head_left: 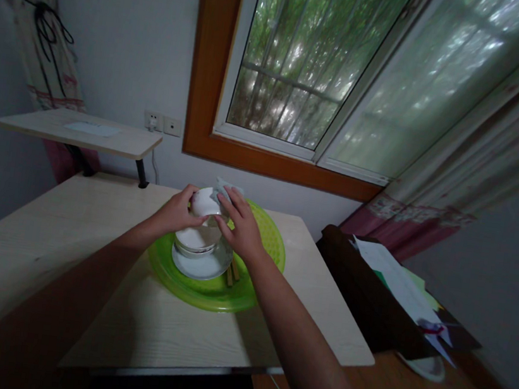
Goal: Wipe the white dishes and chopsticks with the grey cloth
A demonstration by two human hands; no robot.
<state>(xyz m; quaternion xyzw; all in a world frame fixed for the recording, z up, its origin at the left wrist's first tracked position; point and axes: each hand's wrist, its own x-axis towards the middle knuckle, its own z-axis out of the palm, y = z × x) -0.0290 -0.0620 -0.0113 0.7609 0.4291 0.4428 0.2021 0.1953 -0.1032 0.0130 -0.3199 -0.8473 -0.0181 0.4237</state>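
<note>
My left hand (177,210) grips the left side of a white bowl (205,201), which is tilted above a stack of dishes. On the bowl's right side, my right hand (242,224) presses a pale cloth or tissue (225,186) against it, fingers closed round both. Below are stacked white bowls (196,238) on a white plate (202,266). Wooden chopsticks (232,272) lie to the right of the plate. All of these rest on a round green tray (276,248). My right fingers partly hide the cloth.
The tray stands on a light wooden table (321,305). A small raised shelf (81,131) with a paper on it is at the back left. Beyond are a barred window (306,60) and wall sockets (162,123). At right, papers (392,276) lie on a dark surface.
</note>
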